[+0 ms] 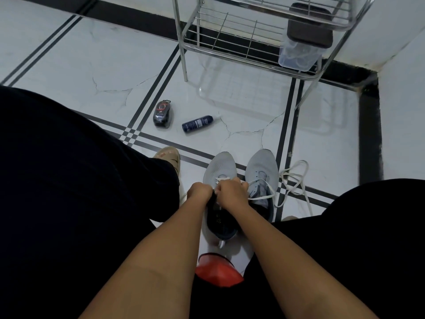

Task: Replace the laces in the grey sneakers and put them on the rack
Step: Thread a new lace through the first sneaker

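Two grey sneakers stand side by side on the tiled floor between my legs, toes pointing away. My left hand (199, 192) and my right hand (232, 192) are both closed on the white lace at the eyelets of the left sneaker (219, 166). The right sneaker (262, 169) has a white lace (294, 180) threaded through it, its long ends trailing loose over the floor to the right. The metal wire rack (230, 33) stands at the back against the wall.
A clear plastic box with a dark lid (301, 51) sits on the rack's lower shelf. A shoe-polish sponge (162, 113) and a dark spray can (197, 123) lie on the floor. A red stool edge (216, 270) shows below the sneakers. My sandalled foot (170, 155) rests left.
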`<action>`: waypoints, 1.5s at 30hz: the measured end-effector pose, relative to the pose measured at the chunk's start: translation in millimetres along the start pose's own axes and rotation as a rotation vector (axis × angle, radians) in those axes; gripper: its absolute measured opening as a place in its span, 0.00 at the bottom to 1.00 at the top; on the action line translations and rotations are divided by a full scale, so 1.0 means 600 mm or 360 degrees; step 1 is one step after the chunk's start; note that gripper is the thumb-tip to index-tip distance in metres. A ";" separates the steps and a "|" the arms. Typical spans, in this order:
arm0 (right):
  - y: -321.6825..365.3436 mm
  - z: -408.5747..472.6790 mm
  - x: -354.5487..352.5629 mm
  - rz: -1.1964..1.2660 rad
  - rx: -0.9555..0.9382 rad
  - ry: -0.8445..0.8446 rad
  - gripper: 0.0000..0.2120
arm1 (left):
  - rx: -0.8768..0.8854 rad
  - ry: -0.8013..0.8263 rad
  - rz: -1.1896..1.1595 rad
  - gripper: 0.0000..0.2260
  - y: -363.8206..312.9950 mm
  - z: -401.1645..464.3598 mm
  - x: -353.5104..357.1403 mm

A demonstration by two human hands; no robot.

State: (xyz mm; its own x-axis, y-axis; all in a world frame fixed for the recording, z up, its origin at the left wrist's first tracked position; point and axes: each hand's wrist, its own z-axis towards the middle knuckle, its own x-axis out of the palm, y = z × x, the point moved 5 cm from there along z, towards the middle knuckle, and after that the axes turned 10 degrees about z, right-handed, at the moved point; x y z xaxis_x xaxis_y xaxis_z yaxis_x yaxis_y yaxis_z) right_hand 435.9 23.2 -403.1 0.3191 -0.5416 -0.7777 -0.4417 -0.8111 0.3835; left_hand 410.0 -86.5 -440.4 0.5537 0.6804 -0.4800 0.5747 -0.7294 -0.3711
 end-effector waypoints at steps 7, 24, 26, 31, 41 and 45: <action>-0.039 -0.013 -0.048 -0.0248 0.0222 -0.0044 0.15 | 0.0164 -0.0114 0.0356 0.11 -0.006 -0.011 0.008; -0.068 -0.025 -0.028 0.0118 0.0461 0.0187 0.11 | 0.0144 -0.0209 0.0165 0.17 -0.060 -0.012 -0.048; -0.067 -0.026 -0.028 0.0105 0.0426 0.0151 0.12 | 0.0037 -0.0082 0.0178 0.17 -0.013 -0.011 -0.001; -0.077 -0.024 -0.026 0.0199 0.0456 0.0183 0.09 | -0.0371 -0.0375 -0.1181 0.17 0.009 -0.003 -0.057; -0.072 -0.011 -0.018 0.0192 0.0431 0.0216 0.10 | 0.0319 -0.0573 0.1032 0.25 -0.026 -0.016 -0.035; -0.070 -0.011 -0.016 0.0161 0.0401 0.0233 0.10 | 0.0443 -0.0293 0.1284 0.17 -0.032 0.002 -0.015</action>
State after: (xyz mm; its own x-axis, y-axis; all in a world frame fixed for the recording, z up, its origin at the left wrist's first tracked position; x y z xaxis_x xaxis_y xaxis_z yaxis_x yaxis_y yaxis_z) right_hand 456.8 61.0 -408.2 0.3725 -0.6576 -0.6549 -0.6656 -0.6810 0.3053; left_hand 393.5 -78.8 -430.0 0.6082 -0.0555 -0.7918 -0.1322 -0.9907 -0.0320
